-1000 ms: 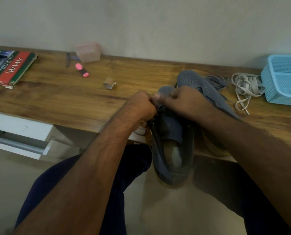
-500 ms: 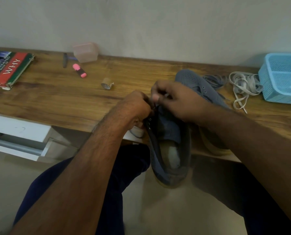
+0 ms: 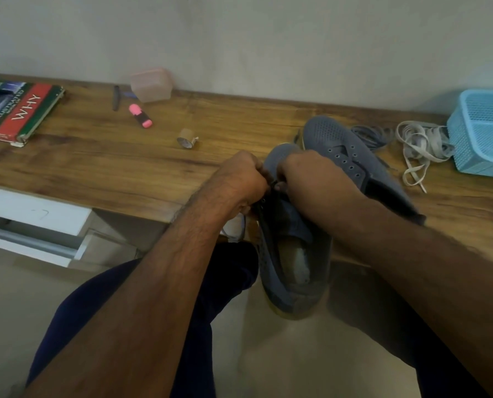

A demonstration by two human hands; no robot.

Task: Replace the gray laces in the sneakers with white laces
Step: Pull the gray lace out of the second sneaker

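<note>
Both hands meet over the near sneaker (image 3: 294,254). Left hand (image 3: 241,179) fisted, fingers curled at the eyelet row, apparently pinching a lace end; what it grips is hidden. Right hand (image 3: 311,179) curled likewise on the upper. Sneaker hangs heel-down off the tabletop (image 3: 124,162) edge. Second sneaker (image 3: 348,150) at 1 o'clock, touching the first. Gray laces (image 3: 368,135) just past it; white laces (image 3: 420,147) at 2 o'clock, against the blue basket (image 3: 483,133).
</note>
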